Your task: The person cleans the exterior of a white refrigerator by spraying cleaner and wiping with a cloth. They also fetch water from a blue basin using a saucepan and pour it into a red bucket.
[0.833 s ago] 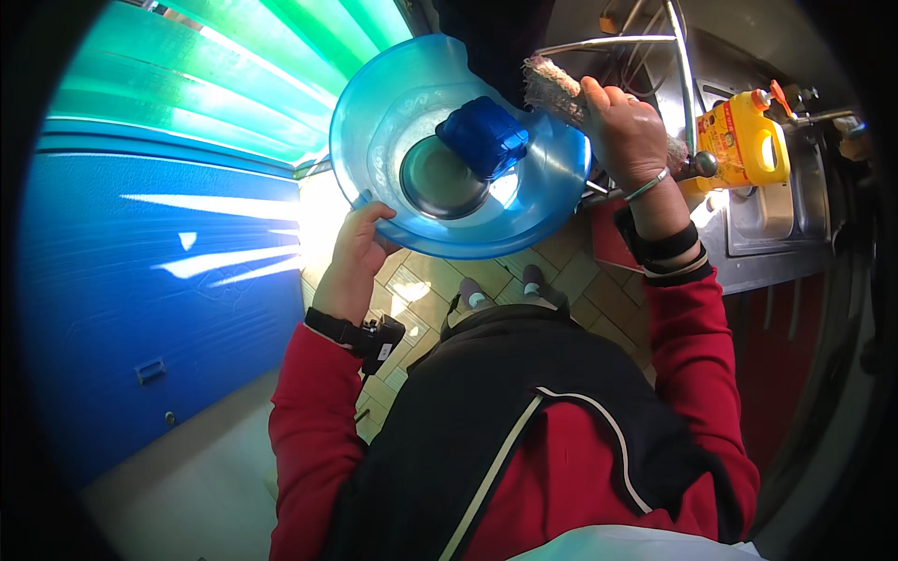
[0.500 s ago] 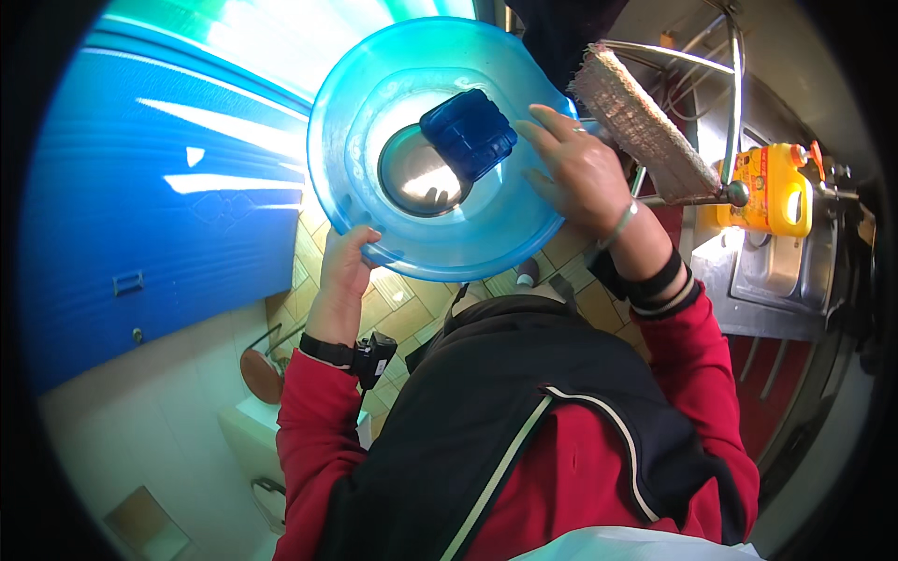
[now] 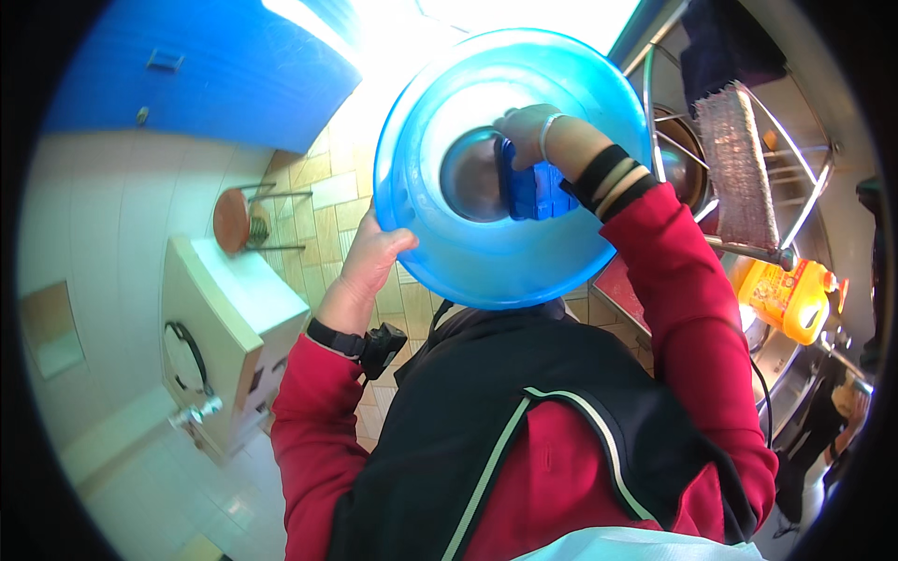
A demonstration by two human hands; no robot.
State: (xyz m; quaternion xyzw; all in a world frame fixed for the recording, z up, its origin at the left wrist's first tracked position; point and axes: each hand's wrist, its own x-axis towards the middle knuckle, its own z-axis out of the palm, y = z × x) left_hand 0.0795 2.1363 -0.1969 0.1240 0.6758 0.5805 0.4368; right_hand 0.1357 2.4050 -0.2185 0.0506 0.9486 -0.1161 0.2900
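A large light-blue plastic basin [image 3: 412, 210] hangs in front of my body. My left hand [image 3: 374, 252] grips its near-left rim, with the thumb over the edge. Inside the basin lie a round, shiny metal bowl [image 3: 470, 182] and a dark-blue plastic container [image 3: 543, 192]. My right hand [image 3: 526, 131] reaches down into the basin and grasps the container's top edge, fingers partly hidden. The container overlaps the right side of the bowl.
A metal rack with a woven cloth [image 3: 739, 168] stands at the right, beside a yellow jug [image 3: 784, 297]. A blue cabinet [image 3: 224, 75] is at the upper left. A round stool [image 3: 231, 221] and a white cabinet [image 3: 224, 309] are at the left.
My right hand has moved from the basin's right side into it and taken hold of the dark-blue container. The basin and the view have turned, with the basin now farther right.
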